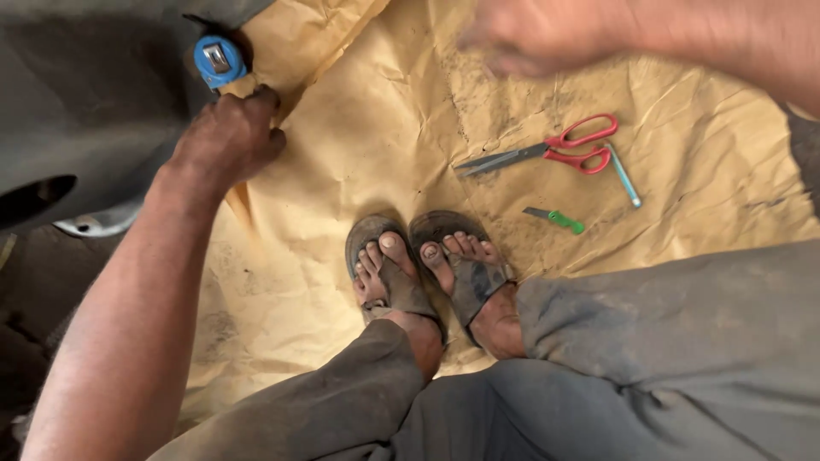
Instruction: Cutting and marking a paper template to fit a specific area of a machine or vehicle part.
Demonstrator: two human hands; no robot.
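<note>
A big sheet of brown paper (359,128) covers the floor; every place here is told from it. At its upper left edge, the left hand (229,137) is closed on the paper, just below a blue tape measure (219,60). Pinning that edge flat and taut seems wise. The right hand (521,34) hovers blurred above its top; I cannot tell its grip. Red scissors (555,152) lie on its right part.

Your left arm is stretching forward and up the left side of the view, and your left hand (229,137) is curling into a loose fist, knuckles facing you, fingers tucked under. Your right arm is reaching in from the upper right corner, and your right hand (534,34) is blurring with its fingers pointing left, so its grip is not showing clearly.
</note>
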